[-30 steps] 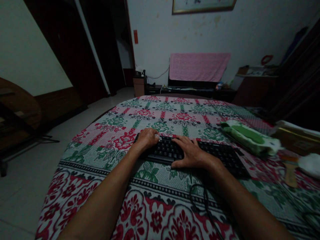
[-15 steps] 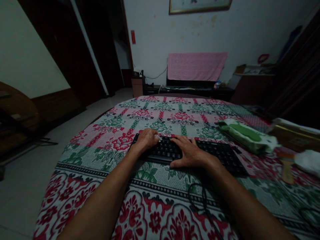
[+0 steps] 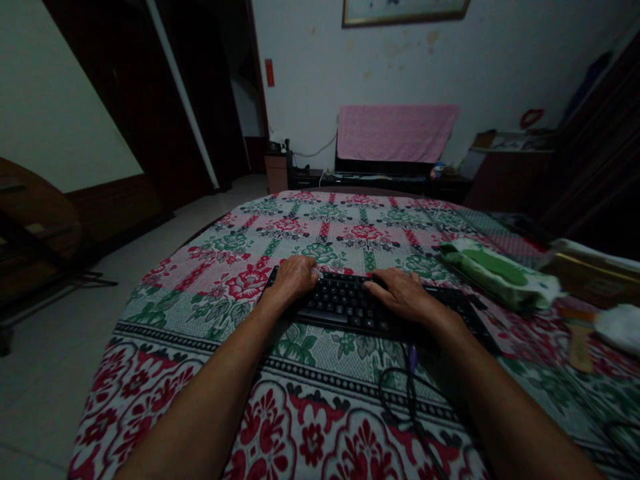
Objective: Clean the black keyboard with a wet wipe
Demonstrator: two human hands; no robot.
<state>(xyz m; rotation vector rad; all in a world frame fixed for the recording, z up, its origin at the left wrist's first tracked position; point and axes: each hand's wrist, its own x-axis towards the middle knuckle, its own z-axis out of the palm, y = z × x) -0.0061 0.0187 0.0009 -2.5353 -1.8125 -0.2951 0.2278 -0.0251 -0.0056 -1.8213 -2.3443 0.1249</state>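
Observation:
A black keyboard [image 3: 340, 303] lies across the patterned tablecloth [image 3: 320, 230] in front of me. My left hand [image 3: 296, 275] is closed over the keyboard's left end, and a bit of white cloth or wipe [image 3: 317, 273] shows at its fingertips; most of it is hidden in the hand. Farther right, my right hand [image 3: 400, 290] grips the keyboard near its far edge, with the thumb on top of the keys and the other fingers partly hidden. A black cable with a purple plug [image 3: 412, 359] lies loosely below the keyboard's near edge.
To the right are a green-and-white wipes pack [image 3: 495, 270], a wooden-handled brush [image 3: 580, 343], a crumpled white item [image 3: 620, 327] and a gold box [image 3: 595, 273]. A pink cloth [image 3: 397, 132] hangs over a dark screen beyond the table.
My right hand has shifted right and away from me along the keyboard, uncovering keys and the purple plug. My left hand stays at the left end with the white wipe.

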